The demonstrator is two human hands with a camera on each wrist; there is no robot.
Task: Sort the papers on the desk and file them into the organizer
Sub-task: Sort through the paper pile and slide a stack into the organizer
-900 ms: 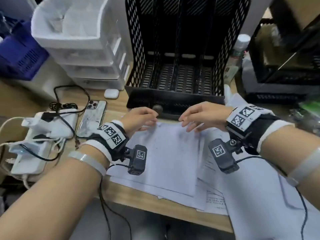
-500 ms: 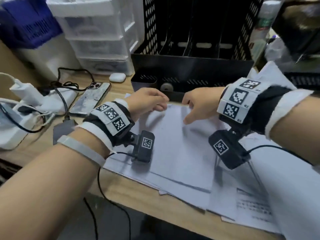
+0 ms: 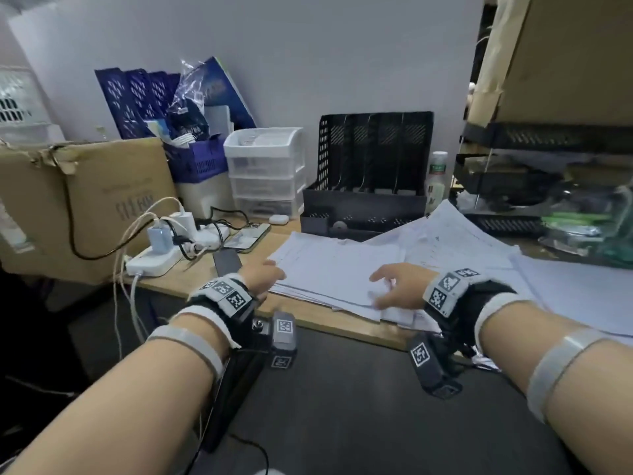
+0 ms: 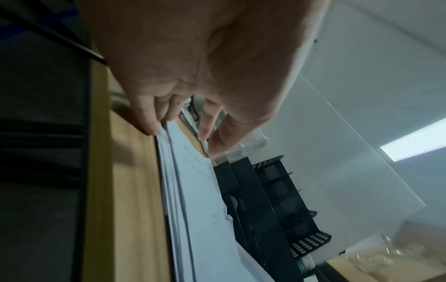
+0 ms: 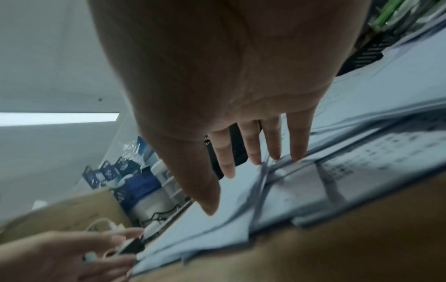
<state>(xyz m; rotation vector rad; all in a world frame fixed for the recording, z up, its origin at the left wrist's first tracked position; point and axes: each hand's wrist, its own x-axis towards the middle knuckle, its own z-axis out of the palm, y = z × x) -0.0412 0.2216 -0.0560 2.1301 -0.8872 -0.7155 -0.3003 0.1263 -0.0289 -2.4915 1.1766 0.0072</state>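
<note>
A loose stack of white printed papers lies on the wooden desk in front of the black mesh organizer, whose slots show no paper in them. My left hand is at the stack's left edge; the left wrist view shows its straight fingers touching the edge of the sheets, thumb apart above. My right hand lies open over the stack's near right part. In the right wrist view its spread fingertips rest on the papers. Neither hand holds a sheet.
More sheets spread over the right of the desk. Left of the stack are a phone, a power strip with chargers and cables, a white drawer unit and a cardboard box. Black trays stand at right.
Both hands have drawn back from the papers' far edge by the organizer to the near side of the stack and spread apart. The head view has pulled back and risen.
</note>
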